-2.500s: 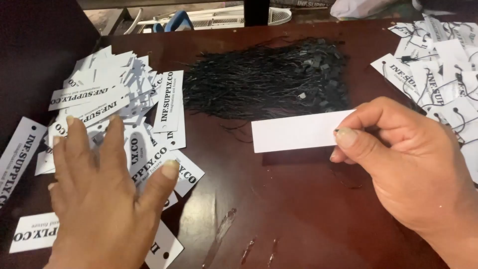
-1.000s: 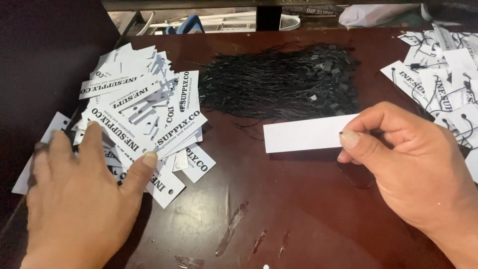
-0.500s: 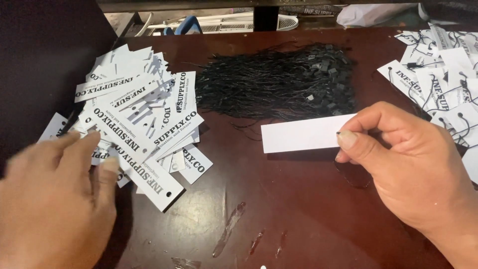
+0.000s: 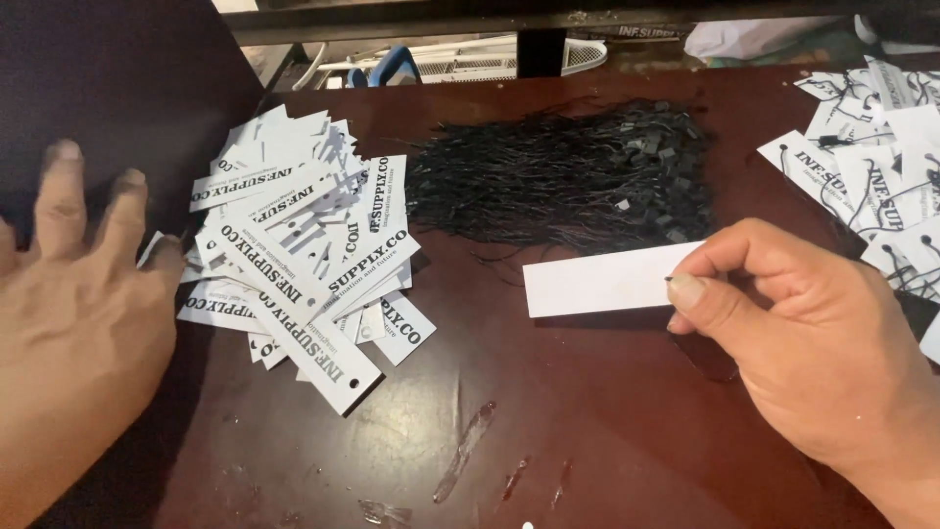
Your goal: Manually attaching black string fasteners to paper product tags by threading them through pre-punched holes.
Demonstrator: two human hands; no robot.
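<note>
Pinched between thumb and fingers of the right hand (image 4: 813, 362) is one blank white tag (image 4: 607, 279), while the left hand (image 4: 78, 333) lies spread beside one pile of printed tags (image 4: 304, 255).

One head-worn camera looks steeply down from close above the dark red table (image 4: 607, 411), facing its far edge, toward the black string bundle (image 4: 568, 181)

Table (image 4: 607, 431): dark reddish wood, scuffed, pale smears near the front edge.
Black cord bundle (image 4: 563, 176): loose heap of thin cords with small black fasteners, centre rear.
Strung tags (image 4: 871, 186): white, printed, black cords attached, scattered at the right edge.
White rack (image 4: 460, 61): behind the table, partly hidden.
Blue object (image 4: 397, 65): beside the rack, kind unclear.
</note>
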